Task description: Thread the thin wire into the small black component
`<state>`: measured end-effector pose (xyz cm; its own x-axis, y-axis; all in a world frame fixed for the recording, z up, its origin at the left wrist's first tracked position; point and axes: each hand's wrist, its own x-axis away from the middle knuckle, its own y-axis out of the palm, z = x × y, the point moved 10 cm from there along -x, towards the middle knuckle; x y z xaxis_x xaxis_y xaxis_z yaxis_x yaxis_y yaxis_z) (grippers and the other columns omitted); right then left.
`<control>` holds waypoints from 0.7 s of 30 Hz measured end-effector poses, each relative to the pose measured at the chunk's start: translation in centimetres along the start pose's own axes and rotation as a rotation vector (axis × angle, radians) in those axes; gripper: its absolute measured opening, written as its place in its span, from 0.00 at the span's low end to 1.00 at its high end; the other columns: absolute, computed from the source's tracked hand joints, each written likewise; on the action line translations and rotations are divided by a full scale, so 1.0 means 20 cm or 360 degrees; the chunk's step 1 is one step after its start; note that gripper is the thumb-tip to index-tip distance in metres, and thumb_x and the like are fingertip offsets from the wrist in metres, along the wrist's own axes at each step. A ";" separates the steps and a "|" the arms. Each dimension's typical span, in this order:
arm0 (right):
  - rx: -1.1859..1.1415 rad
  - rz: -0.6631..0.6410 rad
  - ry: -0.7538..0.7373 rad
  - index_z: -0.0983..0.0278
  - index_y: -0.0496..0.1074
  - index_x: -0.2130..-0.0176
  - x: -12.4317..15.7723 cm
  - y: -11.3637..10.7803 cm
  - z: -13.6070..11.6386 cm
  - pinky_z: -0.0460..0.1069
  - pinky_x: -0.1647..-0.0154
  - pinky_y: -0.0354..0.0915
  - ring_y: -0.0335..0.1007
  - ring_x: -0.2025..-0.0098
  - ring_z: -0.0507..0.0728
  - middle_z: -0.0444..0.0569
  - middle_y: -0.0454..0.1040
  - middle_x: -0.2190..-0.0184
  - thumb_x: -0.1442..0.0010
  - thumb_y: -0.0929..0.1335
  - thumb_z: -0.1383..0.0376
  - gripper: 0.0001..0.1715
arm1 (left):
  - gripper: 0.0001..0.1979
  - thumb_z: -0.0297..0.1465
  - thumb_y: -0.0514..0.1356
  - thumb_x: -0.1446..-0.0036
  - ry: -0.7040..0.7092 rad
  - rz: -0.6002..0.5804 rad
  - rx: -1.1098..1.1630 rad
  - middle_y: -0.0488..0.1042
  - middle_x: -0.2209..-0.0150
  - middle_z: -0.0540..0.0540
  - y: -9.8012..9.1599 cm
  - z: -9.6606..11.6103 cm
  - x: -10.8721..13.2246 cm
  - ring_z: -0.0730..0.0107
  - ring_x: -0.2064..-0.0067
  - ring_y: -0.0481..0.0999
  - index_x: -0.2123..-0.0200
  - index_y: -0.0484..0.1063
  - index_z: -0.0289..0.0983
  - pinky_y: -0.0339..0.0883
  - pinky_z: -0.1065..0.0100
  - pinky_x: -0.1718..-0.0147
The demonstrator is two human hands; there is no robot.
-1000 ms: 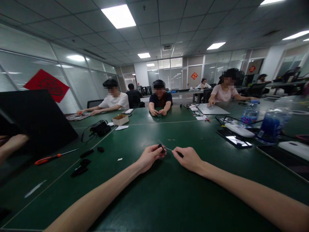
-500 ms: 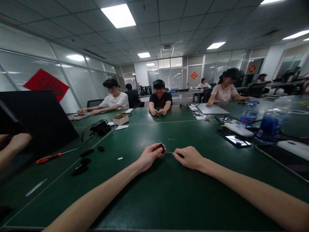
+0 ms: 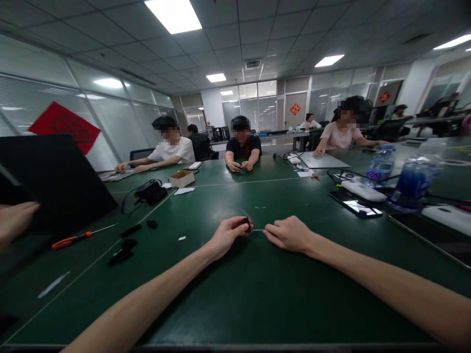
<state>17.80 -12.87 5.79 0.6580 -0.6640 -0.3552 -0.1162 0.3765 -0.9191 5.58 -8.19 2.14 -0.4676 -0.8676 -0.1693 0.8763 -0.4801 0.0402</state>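
Bright, even light falls from the recessed ceiling panels [image 3: 172, 14] and the window blinds [image 3: 117, 122], leaving a pale sheen across the green desk [image 3: 228, 201]. Only soft shadows lie under the left hand [image 3: 228, 235] and right hand [image 3: 289, 234]. Wide-angle distortion bends the ceiling lines toward the frame edges, and distant details look soft, with faces pixelated.
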 end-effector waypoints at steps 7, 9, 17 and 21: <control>-0.0324 0.0065 0.0190 0.62 0.74 0.63 0.00 0.03 0.01 0.45 0.70 0.55 0.68 0.74 0.51 0.47 0.75 0.74 0.34 0.55 0.57 0.23 | 0.17 0.34 0.61 0.47 -0.0011 0.0054 0.0071 0.72 0.57 0.39 -0.03 -0.02 -0.01 0.66 0.58 0.71 0.55 0.71 0.32 0.61 0.65 0.57; -0.0369 0.0065 0.0195 0.62 0.74 0.63 0.00 0.04 0.02 0.45 0.70 0.55 0.68 0.74 0.51 0.47 0.75 0.74 0.34 0.56 0.57 0.22 | 0.17 0.34 0.62 0.47 -0.0032 0.0044 0.0110 0.72 0.57 0.39 -0.03 -0.03 -0.01 0.66 0.58 0.71 0.56 0.71 0.32 0.61 0.65 0.56; -0.0380 0.0073 0.0209 0.61 0.74 0.64 0.00 0.03 0.03 0.45 0.70 0.56 0.68 0.75 0.51 0.46 0.75 0.75 0.34 0.56 0.56 0.22 | 0.17 0.34 0.63 0.48 -0.0087 0.0072 0.0211 0.71 0.55 0.38 -0.04 -0.03 -0.01 0.66 0.58 0.71 0.56 0.72 0.32 0.61 0.65 0.56; -0.0344 0.0064 0.0197 0.61 0.74 0.64 -0.01 0.03 0.02 0.45 0.70 0.56 0.69 0.74 0.51 0.46 0.75 0.74 0.34 0.56 0.56 0.23 | 0.17 0.34 0.64 0.49 -0.0086 0.0080 0.0233 0.72 0.56 0.38 -0.03 -0.03 -0.01 0.67 0.59 0.71 0.57 0.72 0.32 0.61 0.65 0.57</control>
<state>17.96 -12.31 5.35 0.5548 -0.7304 -0.3985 -0.3059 0.2663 -0.9141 5.11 -7.66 1.57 -0.4327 -0.8948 -0.1104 0.8743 -0.4463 0.1909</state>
